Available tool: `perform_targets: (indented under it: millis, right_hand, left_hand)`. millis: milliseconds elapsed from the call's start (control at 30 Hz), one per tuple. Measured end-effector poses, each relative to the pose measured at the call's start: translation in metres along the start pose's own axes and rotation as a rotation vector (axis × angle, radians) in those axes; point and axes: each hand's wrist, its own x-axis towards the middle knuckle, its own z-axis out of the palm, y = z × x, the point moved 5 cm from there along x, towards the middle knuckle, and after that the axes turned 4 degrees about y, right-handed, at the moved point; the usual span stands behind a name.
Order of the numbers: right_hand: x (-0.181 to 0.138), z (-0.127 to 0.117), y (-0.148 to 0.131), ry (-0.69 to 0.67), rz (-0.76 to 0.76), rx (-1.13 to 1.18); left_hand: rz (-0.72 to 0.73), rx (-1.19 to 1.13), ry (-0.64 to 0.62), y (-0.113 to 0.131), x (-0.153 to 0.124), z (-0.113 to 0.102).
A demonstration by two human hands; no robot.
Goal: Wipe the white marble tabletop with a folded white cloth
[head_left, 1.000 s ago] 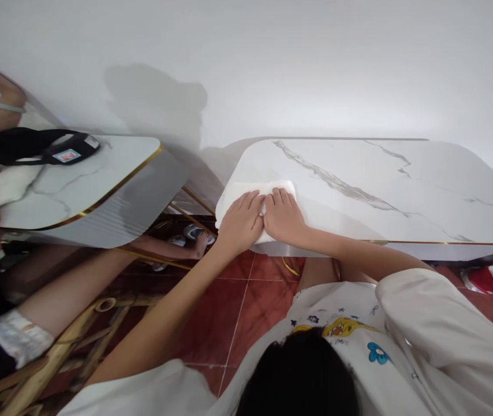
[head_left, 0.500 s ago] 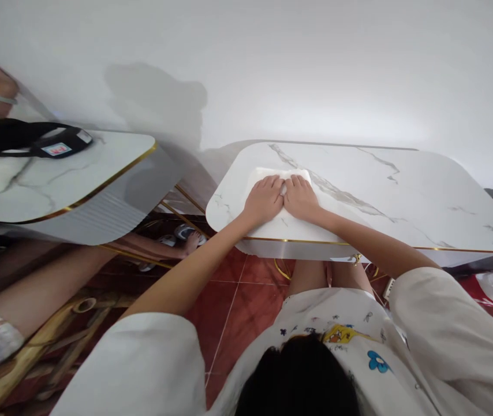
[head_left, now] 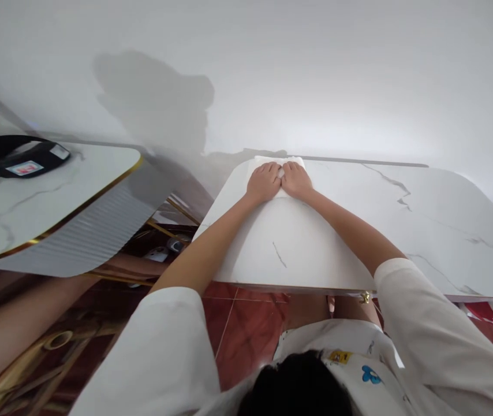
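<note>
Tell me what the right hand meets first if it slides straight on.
The right hand lies flat on the white cloth, pointing at the wall. Past the cloth's far edge, it would probably meet the wall first; any gap there is unclear.

It looked like a plain domestic or small eating room rather than a workshop or lab. Two marble-look tables with thin gold edging stood side by side: the worktop (head_left: 359, 231) in front and a second table (head_left: 56, 196) to the left, both set against a bare white wall (head_left: 316, 69). The floor (head_left: 246, 323) was laid with glossy dark-red tiles. A cane chair frame (head_left: 34, 358) showed at the lower left, and footwear (head_left: 160, 253) lay on the floor under the tables. Another person's limb (head_left: 21, 323) reached in beside the second table, where a black strap (head_left: 17, 159) lay.
</note>
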Motion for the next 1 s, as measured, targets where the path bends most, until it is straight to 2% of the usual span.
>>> perform_targets:
  millis: [267,467,600,767,1000]
  right_hand:
    - [0.042,0.015,0.020,0.002,-0.025,0.005]
    - [0.055,0.018,0.040,-0.007,0.028,-0.010]
    - [0.050,0.017,0.055,0.017,0.070,-0.025]
    - [0.035,0.008,0.073,0.074,0.113,-0.019]
    - [0.010,-0.006,0.069,0.086,0.168,-0.067]
  left_hand:
    - [-0.014,0.016,0.092,-0.026,0.035,0.021]
    - [0.006,0.016,0.054,-0.029,0.061,0.038]
    - [0.056,-0.001,0.029,-0.019,0.075,0.047]
    - [0.105,-0.026,-0.024,0.007,0.082,0.052]
    - [0.175,-0.052,-0.024,0.028,0.069,0.045]
